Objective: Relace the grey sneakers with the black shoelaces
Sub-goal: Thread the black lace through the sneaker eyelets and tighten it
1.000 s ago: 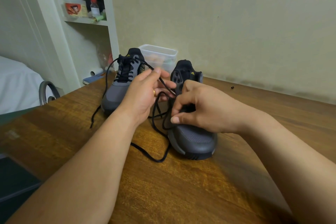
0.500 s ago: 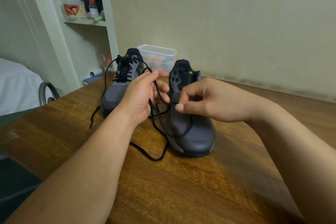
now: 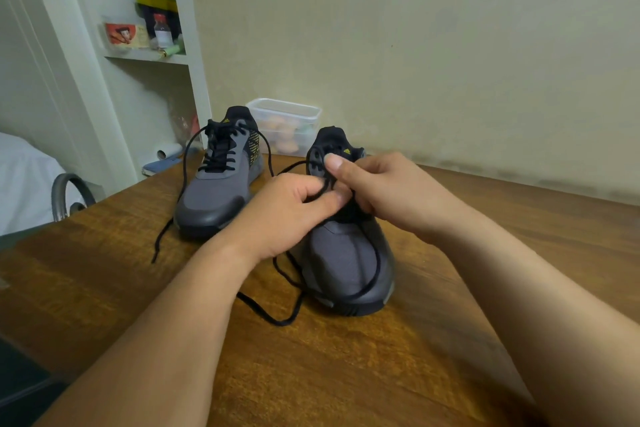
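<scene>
Two grey sneakers stand toe-first toward me on the wooden table (image 3: pixel 346 374). The left sneaker (image 3: pixel 214 198) is laced, and its black lace ends trail loose onto the table. At the throat of the right sneaker (image 3: pixel 346 260), both hands work a black shoelace (image 3: pixel 287 315). My left hand (image 3: pixel 291 215) pinches the lace between thumb and fingers. My right hand (image 3: pixel 377 187) pinches it too, thumb up by the eyelets. Slack loops over the toe and lies on the table in front. The eyelets under my hands are hidden.
A clear plastic tub (image 3: pixel 287 125) with pale round items stands behind the sneakers by the wall. At the back left is a white shelf unit (image 3: pixel 152 45) with a bottle and small items. A chair's curved grey armrest (image 3: pixel 69 194) shows at the table's left edge.
My left hand has moved right and closed onto the lace beside my right hand. My right hand has risen from the toe area to the shoe's throat. The lace now loops over the toe.
</scene>
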Demonstrator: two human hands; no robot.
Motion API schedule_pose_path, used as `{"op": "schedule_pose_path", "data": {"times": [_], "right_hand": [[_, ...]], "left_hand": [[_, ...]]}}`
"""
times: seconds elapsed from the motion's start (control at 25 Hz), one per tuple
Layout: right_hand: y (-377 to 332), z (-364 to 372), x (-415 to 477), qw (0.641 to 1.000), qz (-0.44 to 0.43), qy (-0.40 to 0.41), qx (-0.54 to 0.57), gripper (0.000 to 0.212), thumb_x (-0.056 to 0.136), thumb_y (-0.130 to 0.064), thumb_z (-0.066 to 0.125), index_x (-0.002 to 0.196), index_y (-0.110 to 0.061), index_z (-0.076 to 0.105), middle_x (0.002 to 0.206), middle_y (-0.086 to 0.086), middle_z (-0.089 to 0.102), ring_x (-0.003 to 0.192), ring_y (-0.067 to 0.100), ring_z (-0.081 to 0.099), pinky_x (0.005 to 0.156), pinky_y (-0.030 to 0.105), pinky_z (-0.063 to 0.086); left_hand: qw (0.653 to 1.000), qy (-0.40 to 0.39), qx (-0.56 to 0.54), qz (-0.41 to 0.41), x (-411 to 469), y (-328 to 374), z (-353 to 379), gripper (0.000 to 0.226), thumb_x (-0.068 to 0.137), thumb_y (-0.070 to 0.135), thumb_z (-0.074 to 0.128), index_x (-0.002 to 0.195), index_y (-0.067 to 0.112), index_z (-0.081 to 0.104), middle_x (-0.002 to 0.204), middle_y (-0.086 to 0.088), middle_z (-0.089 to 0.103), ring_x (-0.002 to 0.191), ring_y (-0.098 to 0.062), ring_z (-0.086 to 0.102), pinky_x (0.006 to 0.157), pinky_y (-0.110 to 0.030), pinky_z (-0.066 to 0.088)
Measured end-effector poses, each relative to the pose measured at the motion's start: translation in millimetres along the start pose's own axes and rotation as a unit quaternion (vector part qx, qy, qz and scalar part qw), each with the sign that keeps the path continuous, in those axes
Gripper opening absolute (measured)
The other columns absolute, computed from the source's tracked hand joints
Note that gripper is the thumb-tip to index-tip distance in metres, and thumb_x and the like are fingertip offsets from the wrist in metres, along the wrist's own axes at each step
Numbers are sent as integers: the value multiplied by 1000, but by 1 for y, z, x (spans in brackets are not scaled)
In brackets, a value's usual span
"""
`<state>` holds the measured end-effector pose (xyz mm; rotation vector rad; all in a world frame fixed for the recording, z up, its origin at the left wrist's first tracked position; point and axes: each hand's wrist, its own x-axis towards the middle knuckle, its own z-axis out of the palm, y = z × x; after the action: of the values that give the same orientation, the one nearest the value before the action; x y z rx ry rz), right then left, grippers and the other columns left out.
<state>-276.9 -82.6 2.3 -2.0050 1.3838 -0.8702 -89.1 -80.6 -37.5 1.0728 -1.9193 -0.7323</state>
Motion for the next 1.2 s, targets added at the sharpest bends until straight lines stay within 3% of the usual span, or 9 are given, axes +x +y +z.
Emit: {"op": "schedule_pose_path", "data": {"times": [0.08, 0.2, 0.32, 0.48, 0.6, 0.76, 0.92, 1.04, 1.2], "right_hand": [[0, 6, 2, 1000, 1, 23, 13, 57, 92, -66, 65, 80, -11, 75, 60, -5, 57, 57, 8, 49, 59, 26, 41], [2, 11, 5, 994, 0, 21, 107, 34, 97, -34, 73, 72, -11, 71, 57, -7, 57, 53, 4, 49, 54, 18, 41], [8, 7, 8, 965, 45, 19, 256, 24, 100, -18, 67, 76, -14, 64, 53, -6, 43, 45, 7, 35, 42, 18, 28], [23, 0, 14, 936, 70, 41, 344, 16, 104, -21, 60, 99, -8, 68, 62, -1, 49, 50, 12, 36, 47, 23, 27], [21, 6, 14, 951, 54, 33, 304, 16, 102, -21, 63, 99, -8, 72, 70, 1, 65, 50, 11, 44, 49, 22, 34], [16, 10, 14, 952, 25, 32, 304, 20, 98, -22, 70, 99, -4, 77, 71, 1, 60, 52, 10, 43, 47, 21, 34], [15, 8, 11, 946, 21, 14, 323, 18, 98, -24, 69, 100, -9, 80, 62, -5, 43, 53, 8, 33, 47, 20, 27], [12, 10, 11, 939, 33, 3, 342, 12, 98, -18, 67, 88, -14, 73, 62, -5, 39, 53, 9, 30, 47, 20, 23], [15, -2, 13, 846, 83, -35, 525, 13, 96, -17, 57, 84, -19, 62, 71, -7, 30, 54, 8, 24, 47, 20, 22]], "left_hand": [[996, 6, 80, 41, 1, -1, 0, 43, 95, 55, 67, 60, 32, 65, 52, 13, 52, 53, -1, 47, 54, -28, 36], [991, 1, 120, 61, 2, -2, 2, 57, 93, 62, 66, 57, 19, 55, 52, 6, 45, 54, -6, 44, 54, -36, 36], [999, 6, 35, 33, 0, -3, -2, 58, 106, 45, 57, 58, 12, 58, 57, 2, 51, 58, -8, 48, 63, -25, 39], [988, 144, -20, -42, 10, -21, -13, 37, 98, 17, 64, 70, -2, 50, 78, -3, 49, 69, -10, 46, 74, -32, 39], [979, 200, 45, 1, 11, -19, -5, 17, 90, 31, 67, 98, 17, 59, 102, 8, 53, 97, -10, 56, 87, -35, 47], [960, 228, 115, 113, 7, -12, 5, 43, 86, 56, 72, 118, 31, 57, 118, 11, 50, 119, -14, 52, 104, -50, 47], [946, 228, 195, 121, 9, -12, 5, 33, 87, 60, 66, 98, 29, 71, 109, 16, 46, 116, -11, 43, 103, -49, 40], [955, 214, 169, 119, 11, -15, 8, 28, 91, 51, 63, 86, 24, 71, 102, 17, 48, 112, -13, 44, 99, -40, 38], [978, 186, 62, 77, 12, -20, 0, 27, 89, 26, 61, 69, 11, 52, 89, 4, 48, 98, -21, 49, 89, -32, 41]]}}
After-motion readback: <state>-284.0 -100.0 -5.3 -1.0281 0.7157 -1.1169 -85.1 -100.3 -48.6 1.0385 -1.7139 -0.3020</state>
